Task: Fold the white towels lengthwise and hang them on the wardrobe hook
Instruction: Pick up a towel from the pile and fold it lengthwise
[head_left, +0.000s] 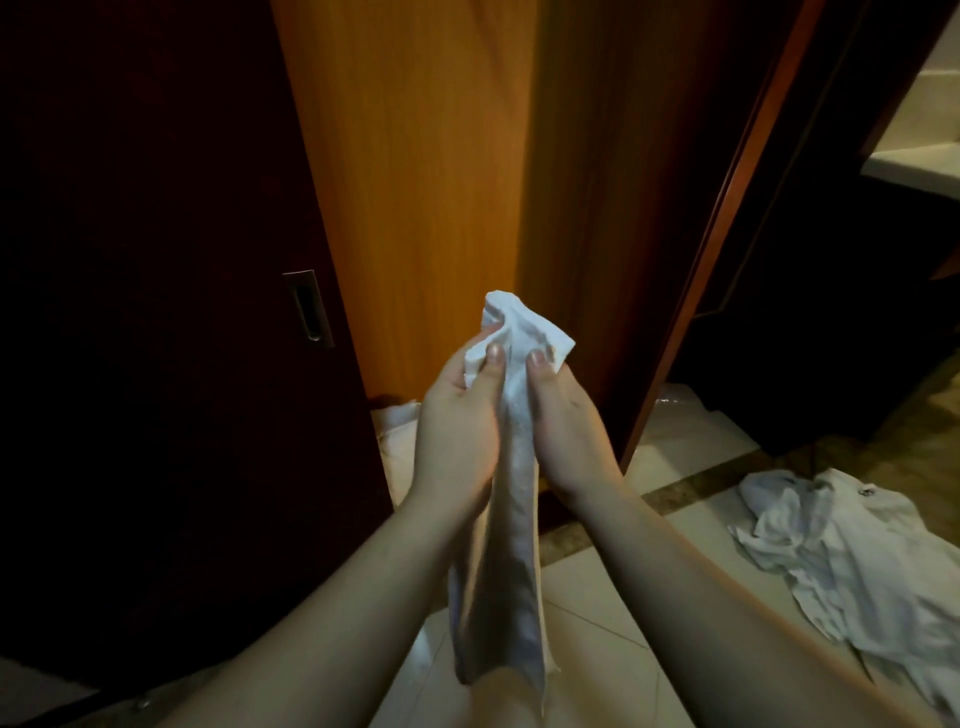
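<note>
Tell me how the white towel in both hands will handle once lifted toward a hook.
Probably floppy: the towel hangs limp below the left hand and right hand. Likely light, since thumb pinches hold it.

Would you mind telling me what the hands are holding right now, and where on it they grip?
Both the left hand and right hand pinch the white towel near its top end; the rest hangs down.
</note>
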